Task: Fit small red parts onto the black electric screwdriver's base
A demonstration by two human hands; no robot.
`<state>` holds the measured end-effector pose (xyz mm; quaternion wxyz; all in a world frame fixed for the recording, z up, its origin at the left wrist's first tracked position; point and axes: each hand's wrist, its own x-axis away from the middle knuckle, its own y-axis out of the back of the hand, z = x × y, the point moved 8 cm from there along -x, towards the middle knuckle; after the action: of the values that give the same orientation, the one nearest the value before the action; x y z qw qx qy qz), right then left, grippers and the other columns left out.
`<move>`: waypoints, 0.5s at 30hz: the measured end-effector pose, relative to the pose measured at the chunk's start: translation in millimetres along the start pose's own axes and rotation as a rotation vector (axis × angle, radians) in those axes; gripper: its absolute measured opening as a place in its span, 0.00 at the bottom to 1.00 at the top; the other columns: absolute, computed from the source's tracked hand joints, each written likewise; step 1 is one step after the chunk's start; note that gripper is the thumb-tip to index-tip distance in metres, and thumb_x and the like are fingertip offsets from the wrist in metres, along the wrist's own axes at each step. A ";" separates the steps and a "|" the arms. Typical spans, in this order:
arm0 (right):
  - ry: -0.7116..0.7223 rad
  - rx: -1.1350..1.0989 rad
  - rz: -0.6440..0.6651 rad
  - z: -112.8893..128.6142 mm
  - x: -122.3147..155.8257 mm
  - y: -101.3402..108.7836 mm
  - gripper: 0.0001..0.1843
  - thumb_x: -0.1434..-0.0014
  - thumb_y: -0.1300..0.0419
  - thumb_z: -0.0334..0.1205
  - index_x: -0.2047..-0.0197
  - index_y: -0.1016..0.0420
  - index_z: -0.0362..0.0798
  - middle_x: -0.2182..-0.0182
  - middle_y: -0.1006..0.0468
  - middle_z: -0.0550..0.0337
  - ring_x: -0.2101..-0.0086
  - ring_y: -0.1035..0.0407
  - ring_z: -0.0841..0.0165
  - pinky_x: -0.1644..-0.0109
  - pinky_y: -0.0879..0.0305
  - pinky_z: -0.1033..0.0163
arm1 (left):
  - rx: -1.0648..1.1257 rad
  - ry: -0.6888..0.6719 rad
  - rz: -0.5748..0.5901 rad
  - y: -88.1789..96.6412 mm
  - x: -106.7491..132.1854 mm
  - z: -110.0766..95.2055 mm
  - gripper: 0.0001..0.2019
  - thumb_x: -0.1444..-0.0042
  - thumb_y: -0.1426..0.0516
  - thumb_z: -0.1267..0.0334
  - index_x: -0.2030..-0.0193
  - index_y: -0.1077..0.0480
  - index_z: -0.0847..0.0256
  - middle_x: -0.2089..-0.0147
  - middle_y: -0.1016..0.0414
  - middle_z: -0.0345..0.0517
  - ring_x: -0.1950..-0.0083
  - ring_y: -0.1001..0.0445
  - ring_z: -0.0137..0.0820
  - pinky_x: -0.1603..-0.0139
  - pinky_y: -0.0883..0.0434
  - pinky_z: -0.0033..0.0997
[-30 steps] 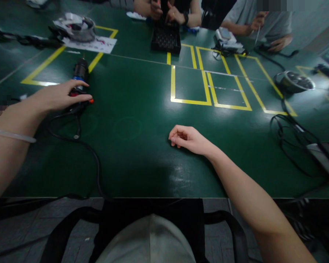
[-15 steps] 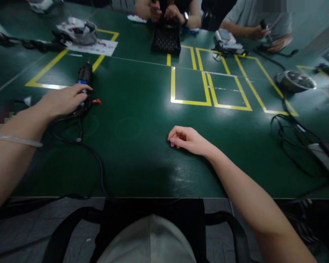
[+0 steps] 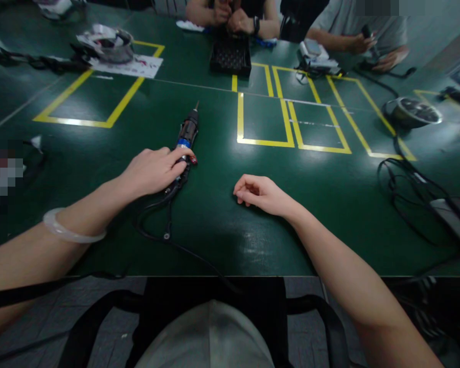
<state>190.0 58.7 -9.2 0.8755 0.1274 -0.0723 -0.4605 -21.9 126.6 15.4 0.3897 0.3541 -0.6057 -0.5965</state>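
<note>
The left hand (image 3: 155,171) grips the electric screwdriver (image 3: 188,130) round its body, a sensible hold for a likely rigid, weighty tool, its cord (image 3: 186,249) trailing, while the right hand (image 3: 259,193) rests loosely curled to its right.

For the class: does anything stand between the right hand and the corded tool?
Nothing visible does. Only green tabletop shows between the right hand and the corded tool, whose body is partly covered by the left hand.
</note>
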 end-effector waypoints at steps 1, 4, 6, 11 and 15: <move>0.001 0.002 -0.006 -0.1 -0.1 0.6 0.05 0.37 0.42 0.40 0.62 0.30 0.46 0.72 0.23 0.61 0.73 0.31 0.73 0.67 0.34 0.66 | -0.013 -0.023 0.000 -1.0 -0.2 -13.3 0.24 0.29 0.60 0.51 0.33 0.35 0.50 0.57 0.26 0.50 0.56 0.26 0.41 0.49 0.31 0.41; 0.036 0.054 -0.056 1.0 -0.6 5.5 0.05 0.36 0.42 0.39 0.62 0.30 0.46 0.72 0.24 0.62 0.73 0.32 0.73 0.67 0.36 0.66 | -0.048 -0.092 -0.013 -4.4 1.1 -49.5 0.24 0.29 0.60 0.52 0.33 0.35 0.48 0.59 0.26 0.50 0.58 0.25 0.41 0.50 0.31 0.42; 0.077 0.156 -0.132 2.8 -0.5 12.3 0.04 0.37 0.43 0.38 0.62 0.30 0.47 0.72 0.26 0.63 0.72 0.34 0.73 0.66 0.37 0.66 | -0.027 -0.135 -0.036 -4.9 3.9 -70.9 0.23 0.29 0.59 0.53 0.34 0.34 0.47 0.60 0.25 0.49 0.58 0.25 0.41 0.50 0.32 0.42; 0.101 0.517 -0.332 6.5 2.3 26.6 0.06 0.40 0.42 0.33 0.58 0.29 0.48 0.66 0.27 0.61 0.69 0.35 0.70 0.62 0.38 0.63 | -0.011 -0.187 -0.074 -2.4 9.2 -101.2 0.22 0.30 0.58 0.54 0.34 0.35 0.49 0.61 0.24 0.49 0.59 0.23 0.42 0.51 0.32 0.42; 0.088 0.641 -0.331 7.5 1.4 21.5 0.14 0.39 0.44 0.32 0.50 0.30 0.47 0.56 0.26 0.54 0.62 0.31 0.65 0.59 0.36 0.60 | 0.006 -0.202 -0.035 -2.3 8.3 -101.8 0.23 0.30 0.58 0.53 0.32 0.38 0.48 0.59 0.20 0.47 0.58 0.22 0.42 0.50 0.32 0.42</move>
<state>205.9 68.0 4.3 0.7070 0.4249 -0.1537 -0.5440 65.4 73.6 12.0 0.3153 0.3036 -0.6374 -0.6341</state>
